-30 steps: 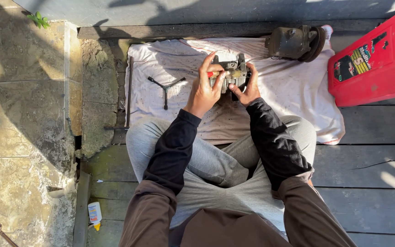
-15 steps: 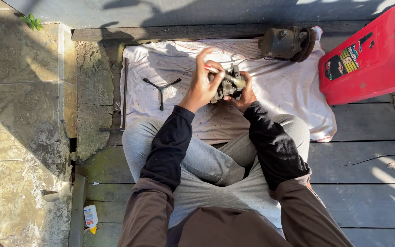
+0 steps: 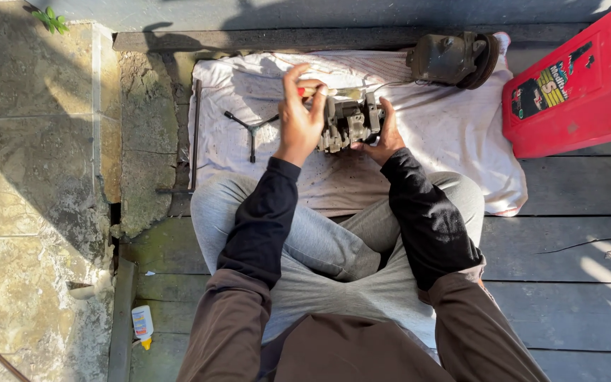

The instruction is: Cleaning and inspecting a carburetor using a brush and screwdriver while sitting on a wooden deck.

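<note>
I sit cross-legged on a wooden deck with a white cloth [image 3: 454, 134] spread in front of my knees. A grey metal engine part [image 3: 349, 122] stands on the cloth. My right hand [image 3: 383, 138] grips its right side from below. My left hand [image 3: 298, 113] is closed on a thin tool with a reddish handle [image 3: 312, 92], held against the left side of the part.
A three-armed black wrench [image 3: 250, 129] lies on the cloth to the left. A dark round housing [image 3: 454, 58] sits at the cloth's far right corner. A red plastic canister [image 3: 578, 85] stands at the right. Stone tiles [image 3: 30, 177] and a small bottle [image 3: 141, 324] are at the left.
The part has been turned in my hands and set lower on the cloth. My left hand has lifted to its upper left side with the tool.
</note>
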